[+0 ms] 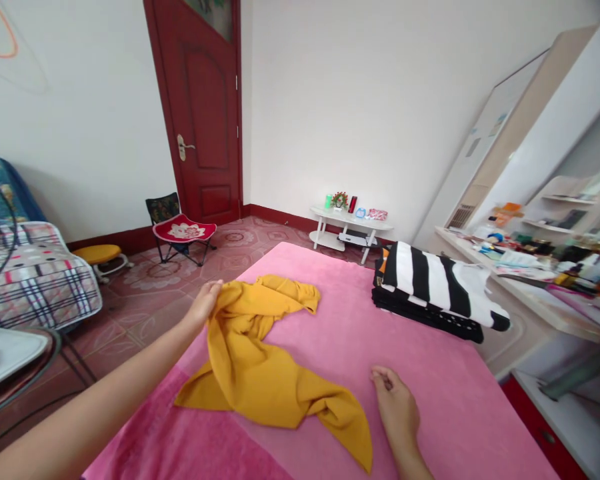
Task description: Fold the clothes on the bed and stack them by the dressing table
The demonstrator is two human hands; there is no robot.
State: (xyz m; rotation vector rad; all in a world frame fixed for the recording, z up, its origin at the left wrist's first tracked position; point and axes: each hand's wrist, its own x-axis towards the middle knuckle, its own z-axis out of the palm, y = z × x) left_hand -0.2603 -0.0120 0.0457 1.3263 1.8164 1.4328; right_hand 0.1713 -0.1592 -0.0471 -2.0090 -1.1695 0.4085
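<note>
You are laying the crumpled yellow garment (260,360) out on the pink bed (430,373), your left hand (205,303) gripping its far edge, your right hand (395,407) resting loosely curled and empty beside it; smoothing flat is needed next.

**Yellow garment on pink bed, both hands at it**

Left hand (203,303) holds the far left edge of a crumpled yellow garment (260,373) spread on a pink bed (430,387). Right hand (397,410) rests on the bed just beside the garment's near right corner, fingers curled, holding nothing. Folded clothes stack (437,287), black-and-white striped piece on top, sits at the bed's far right. Red door (200,113), small folding chair (180,230), white low table (350,227) behind.
</note>
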